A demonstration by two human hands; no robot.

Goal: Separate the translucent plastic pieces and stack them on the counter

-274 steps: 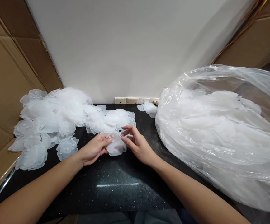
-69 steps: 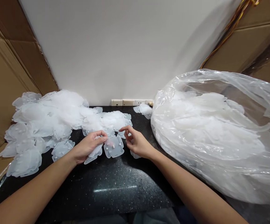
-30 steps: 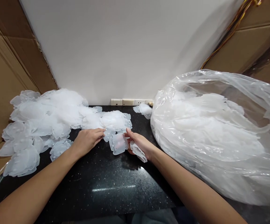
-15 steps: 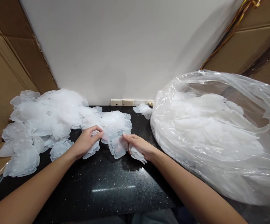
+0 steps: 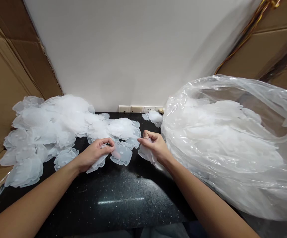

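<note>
My left hand (image 5: 97,152) is closed, with a single translucent plastic sheet (image 5: 121,153) pinched between thumb and forefinger. More sheets (image 5: 99,164) are tucked under its curled fingers. To the right, my right hand (image 5: 155,145) is closed round a small stack of the same sheets (image 5: 146,153); its lower fingers are partly hidden. Just beyond both hands lies a loose heap of sheets (image 5: 120,127). The pieces are thin, frosted white, with rounded corners and small holes or dots.
A larger pile of sheets (image 5: 54,115) spreads over the left of the black speckled counter (image 5: 103,198). A big clear bag (image 5: 222,138) full of sheets takes up the right. Power sockets (image 5: 137,109) line the wall, a few sheets (image 5: 153,116) near them. Cardboard (image 5: 6,66) stands at left.
My right hand has moved up and right, away from the single sheet it was touching. That sheet is now pinched in my left hand. The camera has shifted slightly.
</note>
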